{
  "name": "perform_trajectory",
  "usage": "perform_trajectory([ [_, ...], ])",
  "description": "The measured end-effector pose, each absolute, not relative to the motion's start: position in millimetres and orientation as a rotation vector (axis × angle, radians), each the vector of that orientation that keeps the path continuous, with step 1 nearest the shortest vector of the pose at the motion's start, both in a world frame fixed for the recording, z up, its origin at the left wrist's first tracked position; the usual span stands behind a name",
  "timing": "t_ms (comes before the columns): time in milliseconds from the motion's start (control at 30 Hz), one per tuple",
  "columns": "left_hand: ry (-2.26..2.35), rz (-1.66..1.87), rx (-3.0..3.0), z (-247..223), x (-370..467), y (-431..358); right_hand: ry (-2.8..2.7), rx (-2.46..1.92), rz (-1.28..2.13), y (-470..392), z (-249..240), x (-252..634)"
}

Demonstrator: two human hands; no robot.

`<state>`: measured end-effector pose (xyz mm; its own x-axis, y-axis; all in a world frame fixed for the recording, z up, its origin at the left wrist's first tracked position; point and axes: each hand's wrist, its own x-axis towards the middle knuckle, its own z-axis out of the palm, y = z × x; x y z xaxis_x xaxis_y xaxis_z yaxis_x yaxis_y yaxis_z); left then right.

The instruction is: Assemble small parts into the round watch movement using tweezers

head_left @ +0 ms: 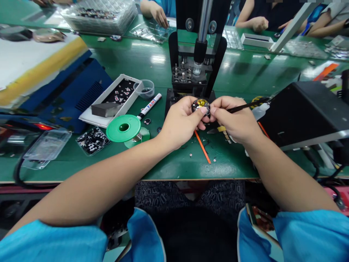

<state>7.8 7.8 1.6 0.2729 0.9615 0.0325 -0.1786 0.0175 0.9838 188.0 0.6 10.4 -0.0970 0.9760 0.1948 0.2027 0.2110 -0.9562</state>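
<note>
My left hand is closed on a small round part, dark at the rim with a gold-coloured middle, its thumb lying over the lower edge. Close against it, my right hand is closed too, with a slim black tool that looks like tweezers running through it and pointing away to the right. The right fingertips meet the rim of the round part; whether they grip it is unclear. Both hands are just in front of a black press. Below them an orange stick lies on the green bench.
Left of my hands are a green solder spool, a paint marker, a white box of small parts and a clear tray. A blue machine stands far left, a black box right. Across the bench, co-workers' hands show.
</note>
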Motion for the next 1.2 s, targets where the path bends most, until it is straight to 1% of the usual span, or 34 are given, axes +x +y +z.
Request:
perform_trajectory([
  [367, 0.862, 1.143, 1.340, -1.1, 6.2, 6.9, -1.537, -1.180, 0.945, -0.3, 11.2, 185.8],
  [900, 0.827, 1.142, 1.350, 0.4, 6.5, 5.4, -1.601, -1.146, 0.924, 1.1, 8.7, 189.8],
  [1033, 0.876, 1.179, 1.486, -6.9, 5.7, 4.6, -1.628, -1.176, 0.910, 2.5, 4.7, 191.1],
  [1200, 1.001, 1.226, 1.732, -15.1, 3.7, 3.8, -1.730, -1.208, 0.766, -1.9, 7.0, 188.9],
])
